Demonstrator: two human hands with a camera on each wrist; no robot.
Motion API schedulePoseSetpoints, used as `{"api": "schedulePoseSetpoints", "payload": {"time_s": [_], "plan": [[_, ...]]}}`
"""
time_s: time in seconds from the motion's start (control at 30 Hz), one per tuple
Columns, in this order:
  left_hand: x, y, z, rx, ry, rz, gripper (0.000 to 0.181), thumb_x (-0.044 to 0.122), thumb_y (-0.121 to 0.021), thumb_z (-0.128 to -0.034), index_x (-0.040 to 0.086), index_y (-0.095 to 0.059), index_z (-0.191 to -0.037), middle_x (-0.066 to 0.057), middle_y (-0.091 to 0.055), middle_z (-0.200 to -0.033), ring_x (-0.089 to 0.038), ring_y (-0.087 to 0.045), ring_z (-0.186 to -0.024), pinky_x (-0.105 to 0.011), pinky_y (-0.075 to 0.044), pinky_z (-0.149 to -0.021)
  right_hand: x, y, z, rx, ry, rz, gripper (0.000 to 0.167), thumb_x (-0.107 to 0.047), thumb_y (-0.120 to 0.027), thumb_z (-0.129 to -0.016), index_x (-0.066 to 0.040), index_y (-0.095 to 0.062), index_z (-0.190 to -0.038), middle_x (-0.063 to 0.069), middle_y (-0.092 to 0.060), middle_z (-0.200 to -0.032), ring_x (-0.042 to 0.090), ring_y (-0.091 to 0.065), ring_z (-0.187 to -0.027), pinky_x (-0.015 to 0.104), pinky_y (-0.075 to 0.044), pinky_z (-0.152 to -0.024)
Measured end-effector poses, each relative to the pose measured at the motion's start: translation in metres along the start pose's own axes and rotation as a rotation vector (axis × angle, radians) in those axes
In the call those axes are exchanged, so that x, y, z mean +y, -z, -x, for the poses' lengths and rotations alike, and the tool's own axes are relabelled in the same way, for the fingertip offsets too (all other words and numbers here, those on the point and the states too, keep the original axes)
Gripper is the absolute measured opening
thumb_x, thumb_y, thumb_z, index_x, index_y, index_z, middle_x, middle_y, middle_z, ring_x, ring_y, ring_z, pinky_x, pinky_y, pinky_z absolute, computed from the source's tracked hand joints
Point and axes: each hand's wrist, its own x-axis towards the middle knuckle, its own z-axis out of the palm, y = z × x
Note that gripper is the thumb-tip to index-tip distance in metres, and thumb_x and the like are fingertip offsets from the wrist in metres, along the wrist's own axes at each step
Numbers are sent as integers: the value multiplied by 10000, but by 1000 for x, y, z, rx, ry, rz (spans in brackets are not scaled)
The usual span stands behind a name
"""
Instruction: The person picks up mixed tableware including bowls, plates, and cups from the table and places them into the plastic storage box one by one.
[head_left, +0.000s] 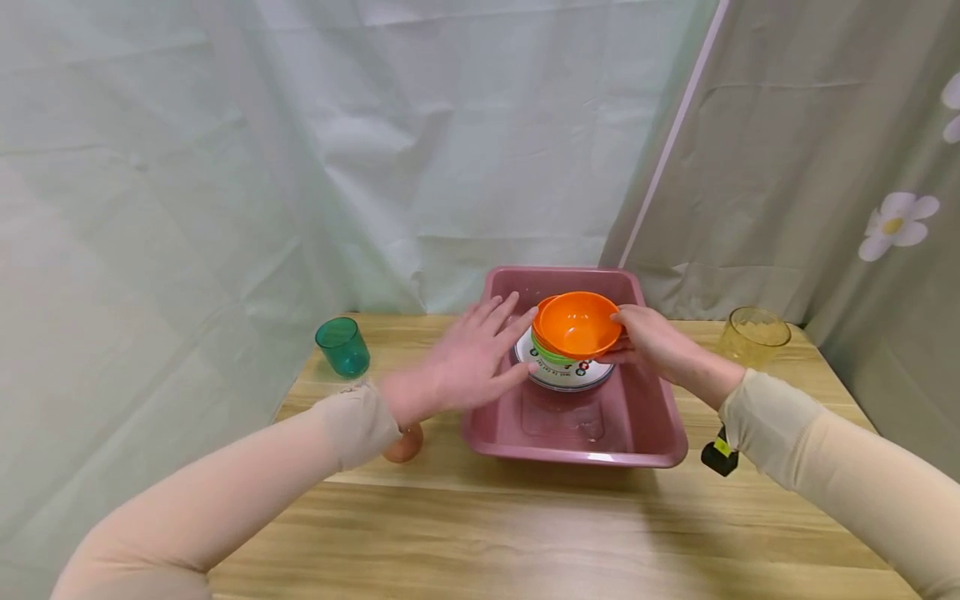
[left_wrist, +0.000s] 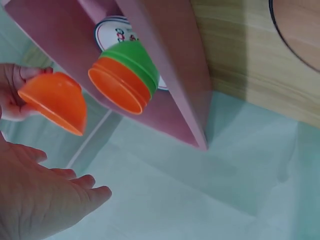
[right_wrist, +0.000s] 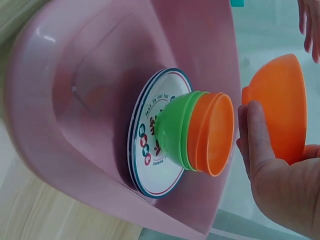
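Note:
My right hand (head_left: pixel 651 343) grips an orange bowl (head_left: pixel 579 325) by its side, with the thumb at the rim and fingers under it. The right wrist view shows this bowl (right_wrist: pixel 281 107) apart from the stack below. That stack is green bowls (right_wrist: pixel 172 129) with orange bowls (right_wrist: pixel 212 134) nested on top, standing on white printed plates (right_wrist: pixel 160 150) in a pink basin (head_left: pixel 577 456). My left hand (head_left: pixel 468 354), fingers spread and holding nothing, hovers over the basin's left side. In the left wrist view the left hand (left_wrist: pixel 45 192) is apart from the held bowl (left_wrist: pixel 57 102).
A teal cup (head_left: pixel 343 347) stands at the table's back left, a yellow glass (head_left: pixel 752 335) at the back right. Beneath my left wrist a pinkish-orange round object (head_left: pixel 405 444) is partly covered. A black object (head_left: pixel 720 457) shows by my right wrist. Curtains (head_left: pixel 465 150) hang behind the table.

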Motion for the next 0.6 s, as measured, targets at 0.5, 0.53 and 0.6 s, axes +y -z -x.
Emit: {"api": "schedulePoseSetpoints", "payload": {"time_s": [0.5,0.53,0.6], "plan": [[15,-27,17,-55,-79,-17,799,684,-334,-1022,239,-154,-1661,-55,-11,-1722,-290,-42,-1570,-507,-35,-1244,-1,3,-21,53,39,181,489,-118,-264,-1083,175,-330,-1469,325,-479,-1374,387,-635,-1091,420,-559,-931],[16,-28,17,-62,-81,-13,797,684,-330,-1022,243,-151,-1661,-50,-9,-1722,-296,-50,-1569,-509,-32,-1244,-2,4,-24,63,31,191,486,-114,-267,-1082,174,-336,-1468,320,-481,-1368,383,-630,-1084,409,-567,-922],[18,-30,18,-75,-84,-19,791,687,-315,-1023,251,-144,-1661,-48,-18,-1721,-308,-67,-1567,-514,-34,-1244,-2,4,-30,82,11,211,484,-107,-270,-1076,170,-353,-1464,309,-501,-1347,368,-634,-1061,385,-581,-895]]}}
